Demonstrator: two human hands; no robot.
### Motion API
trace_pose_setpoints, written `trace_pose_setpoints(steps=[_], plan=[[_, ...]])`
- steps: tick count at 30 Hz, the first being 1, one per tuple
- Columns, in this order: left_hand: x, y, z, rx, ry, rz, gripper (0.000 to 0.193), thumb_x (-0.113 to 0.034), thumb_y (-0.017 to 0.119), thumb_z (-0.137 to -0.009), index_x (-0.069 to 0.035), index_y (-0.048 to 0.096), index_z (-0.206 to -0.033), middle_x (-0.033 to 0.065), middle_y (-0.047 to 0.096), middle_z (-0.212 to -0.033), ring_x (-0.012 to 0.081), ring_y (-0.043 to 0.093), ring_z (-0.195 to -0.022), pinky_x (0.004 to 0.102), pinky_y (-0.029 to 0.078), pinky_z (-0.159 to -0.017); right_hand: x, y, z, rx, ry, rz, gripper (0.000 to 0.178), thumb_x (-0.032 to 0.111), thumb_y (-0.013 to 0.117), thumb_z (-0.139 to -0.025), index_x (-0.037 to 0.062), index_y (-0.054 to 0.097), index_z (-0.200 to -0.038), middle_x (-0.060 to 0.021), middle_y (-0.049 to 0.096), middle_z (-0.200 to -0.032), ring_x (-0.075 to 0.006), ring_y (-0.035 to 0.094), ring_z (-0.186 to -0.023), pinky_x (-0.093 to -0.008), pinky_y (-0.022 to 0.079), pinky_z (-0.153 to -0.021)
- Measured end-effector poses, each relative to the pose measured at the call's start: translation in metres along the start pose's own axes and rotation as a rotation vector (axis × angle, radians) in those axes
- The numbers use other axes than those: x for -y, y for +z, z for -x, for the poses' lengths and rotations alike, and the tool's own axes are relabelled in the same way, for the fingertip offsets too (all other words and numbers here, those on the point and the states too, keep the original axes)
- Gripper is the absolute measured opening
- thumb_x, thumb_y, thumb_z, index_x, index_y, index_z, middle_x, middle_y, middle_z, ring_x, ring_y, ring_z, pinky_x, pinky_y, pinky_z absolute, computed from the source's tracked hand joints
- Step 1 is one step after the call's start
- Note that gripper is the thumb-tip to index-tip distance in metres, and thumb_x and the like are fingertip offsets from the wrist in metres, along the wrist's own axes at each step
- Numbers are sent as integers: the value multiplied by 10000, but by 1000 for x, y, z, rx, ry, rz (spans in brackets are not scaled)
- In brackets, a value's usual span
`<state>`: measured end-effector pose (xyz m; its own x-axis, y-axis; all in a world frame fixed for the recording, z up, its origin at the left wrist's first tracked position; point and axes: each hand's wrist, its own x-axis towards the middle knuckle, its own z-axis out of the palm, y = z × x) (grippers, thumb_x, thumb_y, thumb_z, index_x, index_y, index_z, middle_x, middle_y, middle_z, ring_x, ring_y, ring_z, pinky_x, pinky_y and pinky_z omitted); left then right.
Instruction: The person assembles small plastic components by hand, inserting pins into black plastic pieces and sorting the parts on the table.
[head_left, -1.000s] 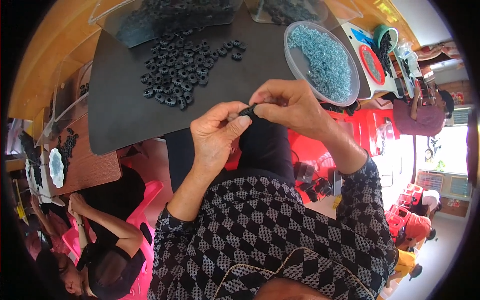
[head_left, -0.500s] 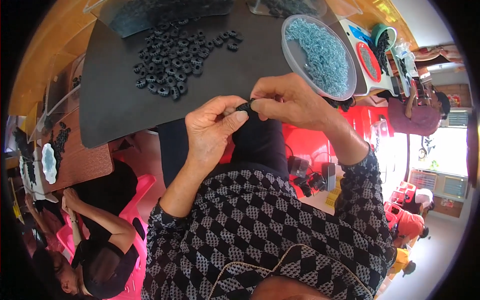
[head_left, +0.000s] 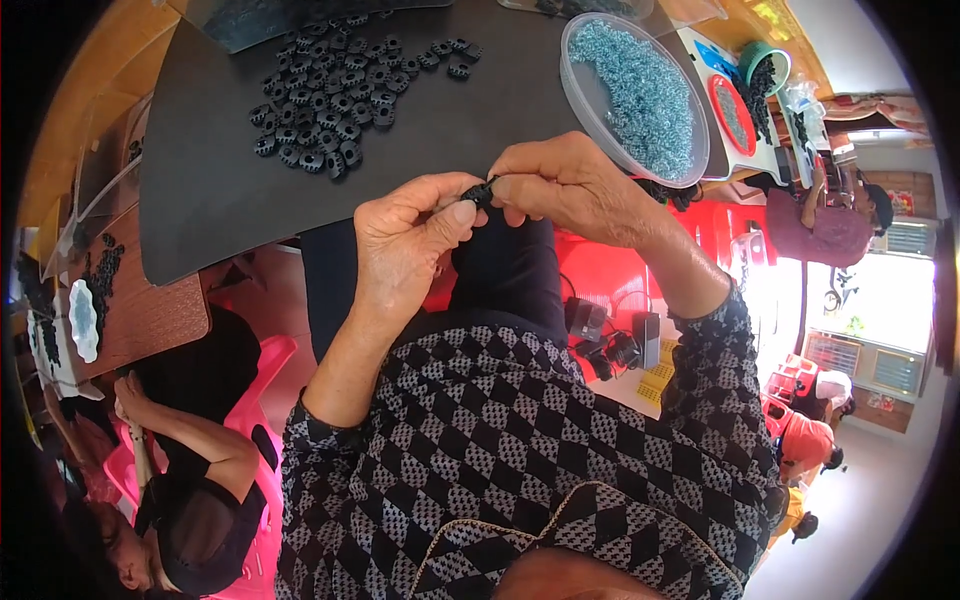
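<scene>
In front of my chest, at the near edge of the dark table, my left hand (head_left: 410,225) pinches a small black hair claw clip (head_left: 480,194) between thumb and fingers. My right hand (head_left: 570,185) is closed against the clip's other side, thumb and forefinger pressed on it. The fingers partly cover the clip, so its jaws cannot be made out. Several similar black claw clips (head_left: 335,95) lie in a loose pile on the table beyond my left hand. Past my right hand, a round clear tub (head_left: 590,110) holds many small bluish metal springs (head_left: 650,100).
A clear bin (head_left: 300,18) of dark pieces stands at the far edge. To the right, a white table carries a red dish (head_left: 730,115) and a green container (head_left: 765,60). On the left, a co-worker sits on a pink chair (head_left: 265,400) beside a brown table (head_left: 160,290).
The view has shifted slightly, so table and pile sit a little higher and further left. Both hands stay together on the clip, with the right fingers a bit more curled around it.
</scene>
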<state>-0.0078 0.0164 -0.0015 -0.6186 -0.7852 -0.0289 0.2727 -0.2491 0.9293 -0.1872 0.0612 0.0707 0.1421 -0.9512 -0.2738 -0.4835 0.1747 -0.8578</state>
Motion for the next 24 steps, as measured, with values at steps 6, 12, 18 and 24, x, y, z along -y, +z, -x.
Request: trace_pose_setpoints(steps=[6,12,18,24], plan=[[-2,2,2,-28,7,-37,195,-54,617,-836,40,635,-1005,45,646,-769,62,540,-633,174,437,-581,-2,4,-3,-26,-29,48,245,168,464,-828,-43,569,-763,-108,589,-626,-194,567,-601,-318,453,-593],[3,0,3,-30,45,-48,199,-65,616,-842,45,630,-1007,38,634,-761,59,535,-635,170,433,-580,-3,1,-3,50,-59,55,237,169,459,-828,-34,565,-766,-111,592,-633,-209,572,-607,-333,454,-601],[3,1,4,-37,65,-125,199,-67,619,-840,47,631,-1002,33,628,-751,57,526,-629,172,434,-580,-6,3,-2,62,-33,60,248,190,450,-896,-19,574,-842,-53,565,-649,-105,527,-611,-261,433,-561],[11,0,5,-83,74,-113,191,-62,622,-836,47,637,-992,32,629,-749,58,528,-615,170,431,-569,-20,18,-5,-99,-225,186,184,126,502,-821,-21,490,-711,-145,511,-586,-304,523,-554,-379,435,-558]])
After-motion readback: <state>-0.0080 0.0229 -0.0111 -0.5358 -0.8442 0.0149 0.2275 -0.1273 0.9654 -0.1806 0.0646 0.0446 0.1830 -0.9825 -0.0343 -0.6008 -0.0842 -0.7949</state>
